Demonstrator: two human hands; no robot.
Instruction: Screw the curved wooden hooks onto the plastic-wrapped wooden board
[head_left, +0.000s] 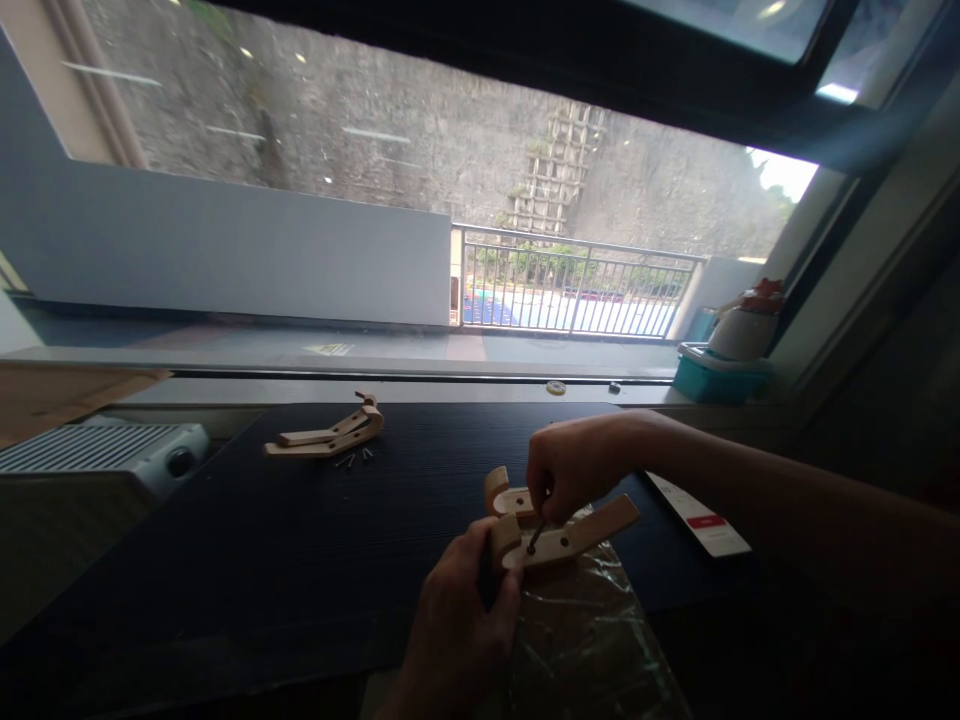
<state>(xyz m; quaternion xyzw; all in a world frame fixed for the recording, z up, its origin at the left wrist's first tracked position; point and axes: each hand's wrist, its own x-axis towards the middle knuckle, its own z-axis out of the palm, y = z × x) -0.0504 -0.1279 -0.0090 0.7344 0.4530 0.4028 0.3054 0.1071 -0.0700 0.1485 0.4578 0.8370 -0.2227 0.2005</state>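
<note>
Wooden hook (550,547) sits on a film-wrapped board (581,630), right half of the dark desk (262,540). Left hand (469,595) grips its curled end; right hand (574,465) is closed on a thin metal shaft (535,537), tip at the hook's hole, can't tell if screw or driver. Second hook (508,499) just behind. More hooks (304,449) plus small screws (349,460) near desk's far-left corner.
</note>
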